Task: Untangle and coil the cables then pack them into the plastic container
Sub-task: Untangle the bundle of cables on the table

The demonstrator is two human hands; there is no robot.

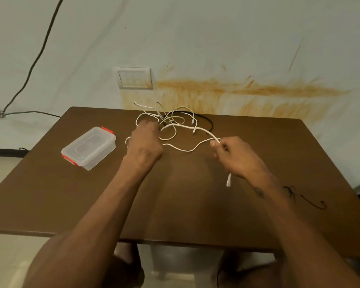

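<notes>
A tangle of white cables (175, 121) mixed with a black cable (208, 120) lies at the far middle of the brown table (185, 204). My left hand (144, 145) is curled around white cable strands at the tangle's left side. My right hand (237, 155) pinches a white cable between thumb and fingers; that cable's plug end (228, 180) hangs below the hand. A strand sags between the two hands. The clear plastic container (88, 147) with red clips stands shut on the table, left of my left hand.
The table's far edge meets a stained wall with a switch plate (134, 78). A dark cord (35, 59) runs along the wall at the left. A thin black wire (306, 199) lies on the table by my right forearm. My knees show under the near edge.
</notes>
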